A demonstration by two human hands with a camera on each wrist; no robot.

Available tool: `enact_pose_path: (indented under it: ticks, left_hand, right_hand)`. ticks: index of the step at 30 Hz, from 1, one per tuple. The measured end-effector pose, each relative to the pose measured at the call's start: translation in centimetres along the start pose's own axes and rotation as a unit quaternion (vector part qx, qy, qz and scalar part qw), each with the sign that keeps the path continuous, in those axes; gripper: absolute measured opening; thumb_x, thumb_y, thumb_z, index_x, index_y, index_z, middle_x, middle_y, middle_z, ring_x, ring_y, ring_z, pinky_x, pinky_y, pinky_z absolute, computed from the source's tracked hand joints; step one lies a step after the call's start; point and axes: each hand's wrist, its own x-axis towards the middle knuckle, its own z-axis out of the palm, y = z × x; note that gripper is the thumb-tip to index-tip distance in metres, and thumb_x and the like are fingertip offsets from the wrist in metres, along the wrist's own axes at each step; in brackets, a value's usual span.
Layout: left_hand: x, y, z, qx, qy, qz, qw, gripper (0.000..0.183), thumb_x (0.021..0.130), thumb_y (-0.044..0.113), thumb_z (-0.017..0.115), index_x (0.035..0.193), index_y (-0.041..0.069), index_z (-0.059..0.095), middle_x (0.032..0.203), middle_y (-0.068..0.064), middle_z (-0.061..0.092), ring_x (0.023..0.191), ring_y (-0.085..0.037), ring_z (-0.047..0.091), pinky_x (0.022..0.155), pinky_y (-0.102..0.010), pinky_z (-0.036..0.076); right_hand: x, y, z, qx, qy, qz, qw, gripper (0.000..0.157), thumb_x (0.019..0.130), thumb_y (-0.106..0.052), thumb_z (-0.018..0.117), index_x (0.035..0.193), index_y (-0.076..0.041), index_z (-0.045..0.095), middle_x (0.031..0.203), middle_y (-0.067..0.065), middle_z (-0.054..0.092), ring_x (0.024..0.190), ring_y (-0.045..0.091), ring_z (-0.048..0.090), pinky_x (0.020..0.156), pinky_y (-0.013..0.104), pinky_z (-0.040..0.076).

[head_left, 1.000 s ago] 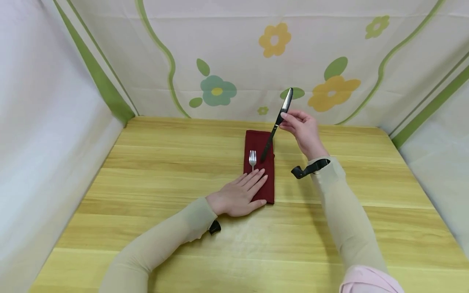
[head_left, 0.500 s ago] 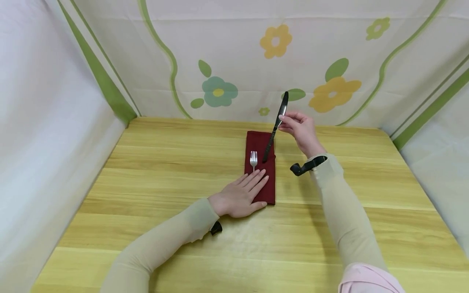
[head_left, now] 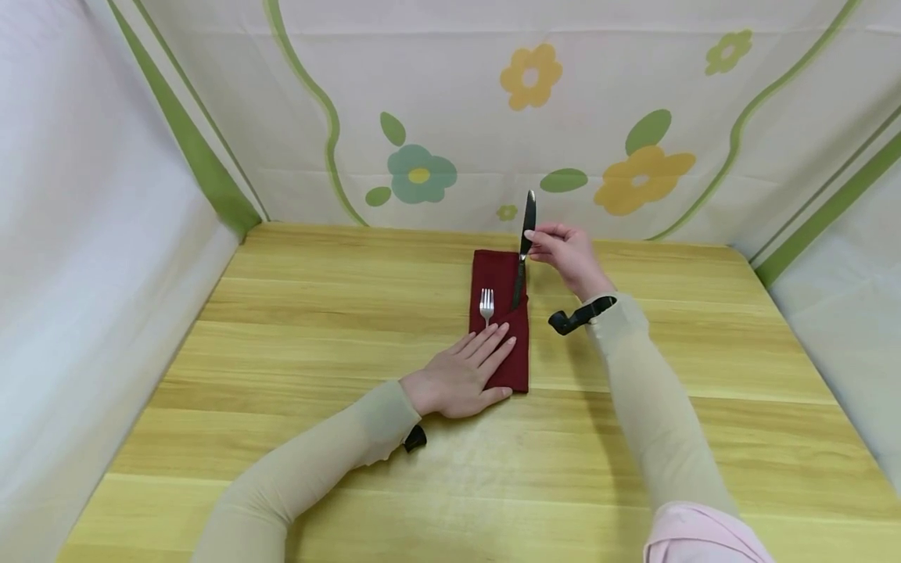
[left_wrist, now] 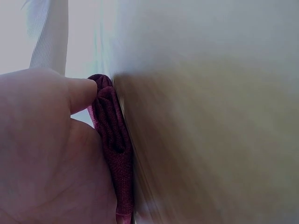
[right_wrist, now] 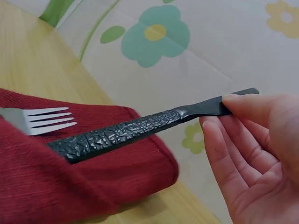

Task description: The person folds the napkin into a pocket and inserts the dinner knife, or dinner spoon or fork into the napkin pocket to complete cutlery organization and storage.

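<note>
A folded dark red cloth napkin [head_left: 517, 356] lies on the table, its layered edge showing in the left wrist view. My left hand [head_left: 457, 379] rests flat on its lower part, fingers straight. A silver fork [head_left: 486, 301] sticks out of the napkin's fold, tines away from me; its handle is hidden. With thumb and fingers my right hand [head_left: 570, 258] pinches a table knife [right_wrist: 126, 131] by the blade. The knife tilts upward, and its dark patterned handle end is tucked behind the slanted fold beside the fork, as the right wrist view shows.
Beneath everything is a light wooden table [head_left: 317, 313]. A white cloth backdrop [head_left: 450, 94] with printed flowers rises behind its far edge, and pale cloth walls [head_left: 91, 234] stand at the sides. Each wrist wears a black camera strap [head_left: 580, 314].
The knife has come down and to the left with my right hand, turning more upright. Its handle end has passed from over the napkin into the fold. My left hand stays put.
</note>
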Motion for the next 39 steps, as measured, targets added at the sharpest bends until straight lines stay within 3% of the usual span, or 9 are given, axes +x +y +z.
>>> enact_pose_path:
  ticks: [8,17,23,30,39]
  left_hand:
    - [0.0,0.0,0.0,0.003,-0.001,-0.003,1.0000,0.078,0.106,0.063,0.022,0.160,0.021,-0.015,0.164,0.003,-0.027,0.148,-0.013,-0.025,0.120,-0.034,-0.006]
    - [0.1,0.1,-0.1,0.000,-0.005,-0.005,1.0000,0.079,0.105,0.064,0.022,0.159,0.022,-0.017,0.163,0.004,-0.028,0.147,-0.012,-0.026,0.120,-0.034,-0.006]
    - [0.0,0.0,-0.1,0.000,-0.003,-0.005,1.0000,0.080,0.105,0.065,0.022,0.158,0.022,-0.019,0.163,0.004,-0.028,0.147,-0.013,-0.027,0.120,-0.034,-0.008]
    - [0.1,-0.1,0.1,-0.001,0.001,-0.003,1.0000,0.081,0.105,0.065,0.022,0.158,0.021,-0.019,0.164,0.003,-0.028,0.147,-0.012,-0.027,0.120,-0.034,-0.007]
    - [0.1,-0.1,-0.1,-0.006,-0.009,-0.004,0.9999,0.081,0.105,0.065,0.022,0.158,0.021,-0.020,0.164,0.003,-0.028,0.147,-0.012,-0.027,0.120,-0.034,-0.008]
  right_hand:
    - [-0.3,1.5,0.2,-0.014,-0.003,0.035,0.999,0.019,0.093,-0.005,0.076,0.107,0.006,0.070,0.092,0.017,0.073,0.072,0.018,0.071,0.079,0.036,0.059]
    - [-1.1,2.7,0.1,-0.035,-0.020,0.081,0.996,0.017,0.095,-0.002,0.072,0.108,0.007,0.068,0.084,0.010,0.071,0.070,0.017,0.071,0.071,0.030,0.060]
    - [-1.8,3.2,0.1,-0.043,-0.036,0.113,0.992,0.027,0.096,-0.005,0.072,0.118,0.010,0.064,0.091,0.011,0.071,0.072,0.017,0.072,0.073,0.028,0.059]
    - [-2.6,3.5,0.5,-0.053,-0.043,0.123,0.990,0.023,0.097,-0.005,0.070,0.115,0.008,0.063,0.091,0.010,0.071,0.072,0.016,0.071,0.073,0.028,0.059]
    - [-3.2,3.4,1.3,-0.096,-0.048,0.144,0.984,0.029,0.099,-0.010,0.068,0.120,0.007,0.058,0.093,0.010,0.068,0.071,0.015,0.071,0.074,0.027,0.059]
